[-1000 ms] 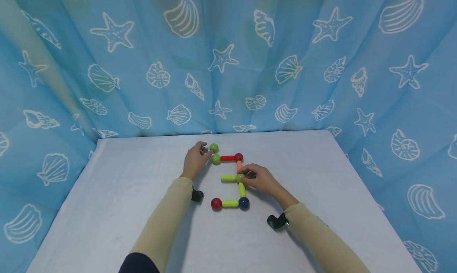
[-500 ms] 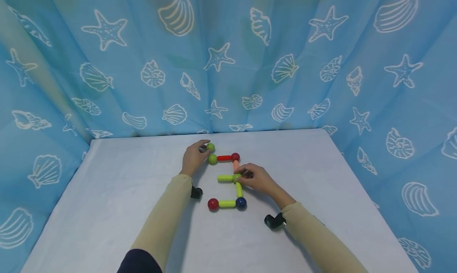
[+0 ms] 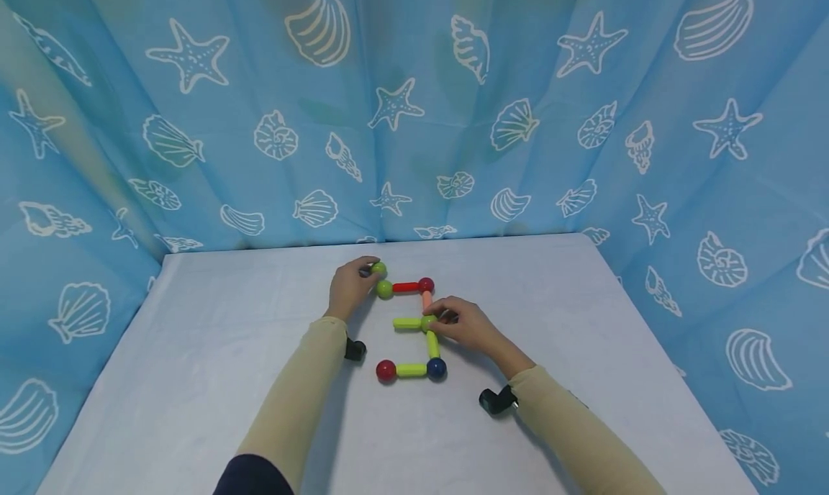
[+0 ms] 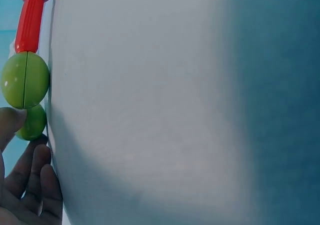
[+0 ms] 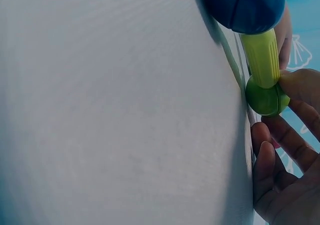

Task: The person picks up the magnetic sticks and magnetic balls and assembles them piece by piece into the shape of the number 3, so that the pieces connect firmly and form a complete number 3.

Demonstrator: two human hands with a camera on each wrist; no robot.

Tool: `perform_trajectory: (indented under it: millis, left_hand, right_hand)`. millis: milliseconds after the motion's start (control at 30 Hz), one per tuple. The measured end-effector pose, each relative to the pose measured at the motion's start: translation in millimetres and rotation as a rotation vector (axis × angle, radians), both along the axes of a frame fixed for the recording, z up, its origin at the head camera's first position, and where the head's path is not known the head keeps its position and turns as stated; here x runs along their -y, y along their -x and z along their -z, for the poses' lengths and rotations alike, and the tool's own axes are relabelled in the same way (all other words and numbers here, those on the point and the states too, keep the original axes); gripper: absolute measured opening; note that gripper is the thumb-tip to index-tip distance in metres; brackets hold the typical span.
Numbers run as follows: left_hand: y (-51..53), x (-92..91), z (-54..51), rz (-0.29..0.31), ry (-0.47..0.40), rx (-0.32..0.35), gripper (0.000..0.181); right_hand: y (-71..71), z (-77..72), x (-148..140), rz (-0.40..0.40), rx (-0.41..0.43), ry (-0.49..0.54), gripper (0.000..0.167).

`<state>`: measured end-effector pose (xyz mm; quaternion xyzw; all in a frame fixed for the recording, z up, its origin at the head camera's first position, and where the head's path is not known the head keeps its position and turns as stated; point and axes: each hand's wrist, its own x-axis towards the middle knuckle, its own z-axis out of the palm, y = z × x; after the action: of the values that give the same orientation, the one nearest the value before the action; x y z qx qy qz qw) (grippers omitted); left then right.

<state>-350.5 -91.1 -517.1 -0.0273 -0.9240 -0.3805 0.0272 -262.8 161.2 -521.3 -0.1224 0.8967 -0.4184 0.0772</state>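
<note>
Magnetic rods and balls form a blocky figure "3" on the white table in the head view. At its top left is a green ball [image 3: 384,289], joined by a red rod [image 3: 406,287] to a crimson ball [image 3: 425,285]. Just behind that green ball, my left hand [image 3: 352,286] pinches a separate green ball [image 3: 378,270] between thumb and fingers. My right hand [image 3: 463,322] pinches the middle green ball [image 5: 265,97], where a yellow-green rod [image 3: 407,324] sticks out left and a pink rod [image 3: 427,301] runs back.
Below the middle ball, a yellow-green rod [image 3: 433,345] leads to a dark blue ball [image 3: 437,368]. Another rod [image 3: 411,370] joins that to a red ball [image 3: 386,370] nearest me. A blue seashell curtain [image 3: 414,157] hangs behind the white table [image 3: 550,286].
My left fingers have closed round the loose green ball, which has shifted very slightly left. My right hand has stayed on the middle ball. The head view has shifted a little.
</note>
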Motion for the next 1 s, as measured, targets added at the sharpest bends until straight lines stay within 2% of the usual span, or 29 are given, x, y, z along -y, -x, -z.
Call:
perform_trajectory:
  millis: [367, 633, 800, 1000]
  left_hand:
    - [-7.7, 7.2, -4.8, 0.012, 0.004, 0.008, 0.035]
    - [-19.0, 17.1, -8.4, -0.003, 0.02, 0.003, 0.033]
    - [-25.4, 21.9, -10.3, 0.003, 0.033, 0.032, 0.034]
    - [-31.9, 28.1, -7.2, 0.001, 0.017, 0.075, 0.035]
  right_hand:
    - [0.5, 1.7, -1.1, -0.001, 0.0, -0.013, 0.022]
    - [2.8, 1.9, -1.1, -0.014, 0.0, -0.008, 0.023]
    - [3.1, 1.8, -1.9, -0.012, 0.0, -0.017, 0.023]
    - [3.4, 2.8, -0.8, -0.014, -0.001, -0.019, 0.023]
